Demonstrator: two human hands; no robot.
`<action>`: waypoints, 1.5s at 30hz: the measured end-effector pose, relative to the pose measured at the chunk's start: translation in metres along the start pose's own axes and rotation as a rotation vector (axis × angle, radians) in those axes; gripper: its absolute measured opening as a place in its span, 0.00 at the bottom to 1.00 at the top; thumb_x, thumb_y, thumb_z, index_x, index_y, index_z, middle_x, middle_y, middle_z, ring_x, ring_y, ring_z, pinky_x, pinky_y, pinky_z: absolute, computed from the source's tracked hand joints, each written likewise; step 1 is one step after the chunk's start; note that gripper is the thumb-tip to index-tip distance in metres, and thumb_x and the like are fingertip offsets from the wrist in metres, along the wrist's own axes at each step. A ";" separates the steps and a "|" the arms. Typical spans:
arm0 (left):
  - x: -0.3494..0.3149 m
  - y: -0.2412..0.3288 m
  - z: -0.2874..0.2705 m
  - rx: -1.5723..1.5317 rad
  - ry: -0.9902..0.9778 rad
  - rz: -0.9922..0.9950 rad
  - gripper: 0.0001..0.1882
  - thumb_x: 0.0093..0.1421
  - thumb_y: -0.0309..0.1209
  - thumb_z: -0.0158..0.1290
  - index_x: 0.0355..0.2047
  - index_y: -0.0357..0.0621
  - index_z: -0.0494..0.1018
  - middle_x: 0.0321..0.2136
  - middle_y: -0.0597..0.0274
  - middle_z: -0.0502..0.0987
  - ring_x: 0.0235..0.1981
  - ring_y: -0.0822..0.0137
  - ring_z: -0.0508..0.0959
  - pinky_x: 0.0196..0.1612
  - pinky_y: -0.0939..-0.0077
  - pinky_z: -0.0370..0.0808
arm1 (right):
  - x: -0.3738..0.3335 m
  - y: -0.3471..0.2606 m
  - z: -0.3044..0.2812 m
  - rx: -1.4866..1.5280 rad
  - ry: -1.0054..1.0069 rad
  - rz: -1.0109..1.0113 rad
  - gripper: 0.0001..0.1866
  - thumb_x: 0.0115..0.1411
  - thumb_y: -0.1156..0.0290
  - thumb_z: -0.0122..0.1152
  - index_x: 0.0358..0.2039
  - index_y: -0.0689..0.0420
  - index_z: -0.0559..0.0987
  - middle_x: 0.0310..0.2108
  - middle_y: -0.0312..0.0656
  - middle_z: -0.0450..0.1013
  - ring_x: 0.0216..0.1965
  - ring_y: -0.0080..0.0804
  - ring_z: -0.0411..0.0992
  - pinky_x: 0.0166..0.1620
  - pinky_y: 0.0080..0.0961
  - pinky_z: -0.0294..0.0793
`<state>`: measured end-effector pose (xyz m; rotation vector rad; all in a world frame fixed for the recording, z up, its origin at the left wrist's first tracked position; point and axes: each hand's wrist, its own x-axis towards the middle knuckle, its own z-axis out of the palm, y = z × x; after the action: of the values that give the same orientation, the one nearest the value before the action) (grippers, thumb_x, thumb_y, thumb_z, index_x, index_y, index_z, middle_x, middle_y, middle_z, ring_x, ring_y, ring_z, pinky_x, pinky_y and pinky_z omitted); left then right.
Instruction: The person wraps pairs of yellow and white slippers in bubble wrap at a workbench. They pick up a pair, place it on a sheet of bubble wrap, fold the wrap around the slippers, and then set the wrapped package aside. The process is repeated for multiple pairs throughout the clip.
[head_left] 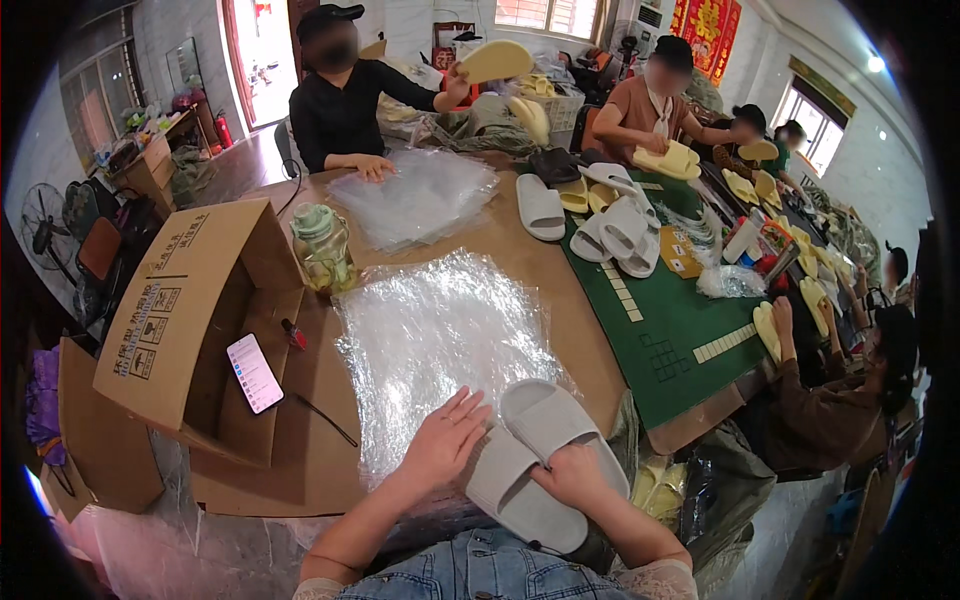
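My right hand (578,474) is closed on a pair of grey slide slippers (548,408) at the front of the table. Its fingertips are hidden at the foot opening, under the strap. The two slippers lie against each other, one partly over the other. To their left, my left hand (445,438) has its fingers stretched out over a stack of clear plastic bags (440,330) and holds nothing. Its fingertips come close to the nearer slipper. The shiny bags lie flat across the brown tabletop.
At left stands an open cardboard box (190,300) with a phone (255,373) on it. A green-lidded jar (322,250) and more bags (420,195) lie beyond. Grey slippers (622,225) rest on a green mat (640,330). Several people handle yellow slippers around the table.
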<state>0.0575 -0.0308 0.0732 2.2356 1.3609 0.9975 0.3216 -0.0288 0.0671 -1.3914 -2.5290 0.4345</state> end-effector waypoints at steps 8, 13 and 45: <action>-0.010 0.034 0.016 0.010 -0.082 0.130 0.23 0.69 0.30 0.47 0.63 0.37 0.67 0.67 0.49 0.65 0.69 0.46 0.61 0.70 0.55 0.59 | 0.066 -0.002 0.062 0.045 0.060 -0.010 0.20 0.57 0.53 0.63 0.22 0.59 0.82 0.22 0.54 0.77 0.26 0.53 0.78 0.32 0.46 0.76; -0.021 0.046 0.004 -0.254 -0.145 0.150 0.24 0.70 0.28 0.45 0.65 0.38 0.65 0.68 0.50 0.63 0.70 0.48 0.60 0.70 0.56 0.58 | 0.132 -0.031 0.036 0.109 -0.015 0.179 0.23 0.59 0.51 0.62 0.23 0.60 0.83 0.24 0.55 0.78 0.29 0.53 0.80 0.34 0.45 0.78; -0.001 -0.105 0.009 -0.013 0.238 -0.256 0.36 0.67 0.43 0.53 0.71 0.43 0.56 0.71 0.37 0.51 0.72 0.40 0.54 0.71 0.52 0.53 | 0.112 -0.036 -0.029 0.298 0.209 0.106 0.23 0.62 0.50 0.64 0.33 0.61 0.81 0.31 0.48 0.80 0.31 0.43 0.80 0.37 0.37 0.78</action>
<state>-0.0030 0.0197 0.0036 1.9175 1.6841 1.2004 0.2443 0.0525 0.1131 -1.3791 -2.1315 0.6208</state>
